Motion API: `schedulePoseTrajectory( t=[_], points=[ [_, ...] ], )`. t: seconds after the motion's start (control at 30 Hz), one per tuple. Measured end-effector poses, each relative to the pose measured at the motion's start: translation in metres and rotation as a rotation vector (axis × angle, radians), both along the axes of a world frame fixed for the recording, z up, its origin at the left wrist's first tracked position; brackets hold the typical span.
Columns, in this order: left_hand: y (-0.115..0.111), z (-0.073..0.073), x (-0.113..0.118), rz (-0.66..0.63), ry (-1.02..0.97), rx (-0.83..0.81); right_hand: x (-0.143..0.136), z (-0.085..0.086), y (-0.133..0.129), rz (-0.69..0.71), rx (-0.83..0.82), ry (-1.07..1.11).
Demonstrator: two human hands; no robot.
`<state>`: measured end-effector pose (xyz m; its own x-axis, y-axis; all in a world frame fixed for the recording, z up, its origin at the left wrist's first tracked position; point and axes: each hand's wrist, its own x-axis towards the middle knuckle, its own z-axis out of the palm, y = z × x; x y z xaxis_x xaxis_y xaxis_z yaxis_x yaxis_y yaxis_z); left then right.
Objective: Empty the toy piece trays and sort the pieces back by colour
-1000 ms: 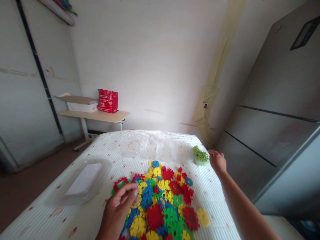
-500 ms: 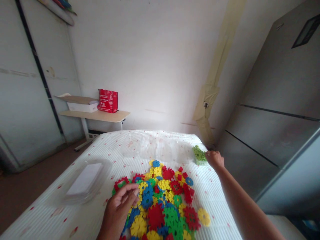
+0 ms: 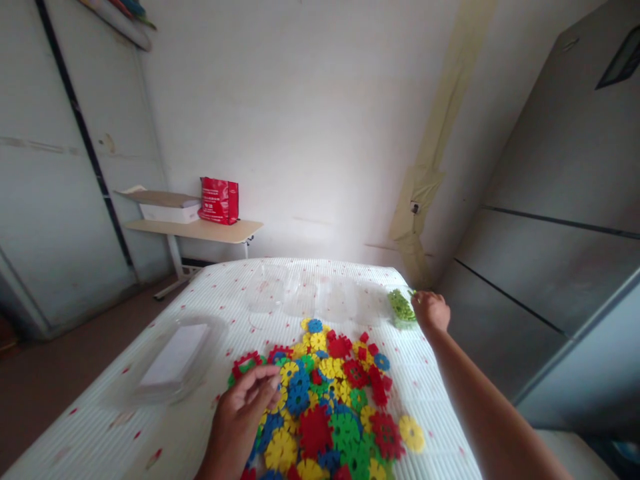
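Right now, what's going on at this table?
A person sits at a cloth-covered table with a pile of colourful gear-shaped plastic pieces in front of them. The left hand rests at the pile's left edge, fingers curled over the pieces. The right hand reaches to the far right corner, at a small clear container of green pieces. A clear lidded box lies on the left.
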<state>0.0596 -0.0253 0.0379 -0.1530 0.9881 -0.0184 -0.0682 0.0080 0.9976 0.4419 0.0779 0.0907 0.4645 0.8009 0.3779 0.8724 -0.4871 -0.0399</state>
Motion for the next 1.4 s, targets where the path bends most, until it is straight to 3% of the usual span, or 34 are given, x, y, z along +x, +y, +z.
schedulePoseTrajectory(
  t=[0.7,1.13,1.4],
  points=[
    [-0.002,0.003,-0.002,0.008,0.015,-0.012,0.003,-0.005,0.033,0.048,-0.170,0.054],
    [-0.004,0.009,-0.001,0.020,0.026,0.010,-0.007,-0.004,0.033,0.107,-0.174,0.090],
    [-0.002,0.004,-0.003,0.003,0.038,-0.014,-0.005,-0.009,0.041,0.092,-0.290,0.133]
  ],
)
